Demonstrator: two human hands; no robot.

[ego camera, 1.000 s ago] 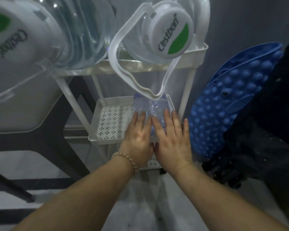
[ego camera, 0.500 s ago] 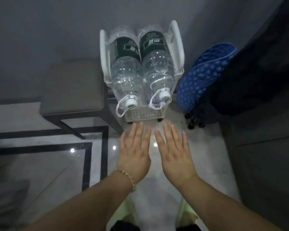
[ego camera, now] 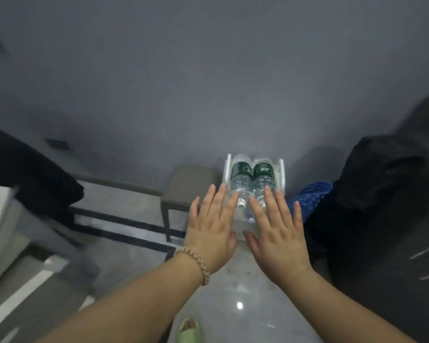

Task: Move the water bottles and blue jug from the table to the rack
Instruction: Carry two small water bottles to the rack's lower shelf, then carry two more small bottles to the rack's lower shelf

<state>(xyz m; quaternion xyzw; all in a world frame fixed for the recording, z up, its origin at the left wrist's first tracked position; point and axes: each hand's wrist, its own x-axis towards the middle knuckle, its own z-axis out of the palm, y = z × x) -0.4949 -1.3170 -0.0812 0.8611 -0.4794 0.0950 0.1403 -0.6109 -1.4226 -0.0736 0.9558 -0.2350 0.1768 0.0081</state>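
Left hand (ego camera: 209, 231): palm down, held out in the air in front of the rack; fingers straight and spread, grip released, holding nothing.
Right hand (ego camera: 275, 233): palm down just beside the left hand, the thumbs near each other but apart; fingers straight and spread, grip released, holding nothing.
Rack (ego camera: 281, 177): white and narrow, standing on the floor against the wall, seen from above; a white side rail runs along each side of its top shelf.
Left bottle (ego camera: 240, 180): clear with a dark green label, lying on its side on the top shelf; its white cap points toward the person and shows between the two hands.
Right bottle (ego camera: 263, 180): same kind, lying on its side and touching the left bottle; its neck end is hidden behind the right hand's fingers.
Hands and bottles: the fingertips overlap the near ends of the bottles in this view; whether they touch cannot be told.
Bracelet (ego camera: 198, 262): pale beads, on the left wrist.
Stool (ego camera: 188, 186): grey seat on dark legs, just beside the rack on its left.
Mat (ego camera: 312, 199): blue and bumpy, just beside the rack on its right.
Black cloth (ego camera: 382, 181): a dark heap to the right of the mat.
Floor (ego camera: 233, 288): pale and glossy, with dark stripes at the left.
Slipper (ego camera: 190, 330): light green, at the bottom edge.
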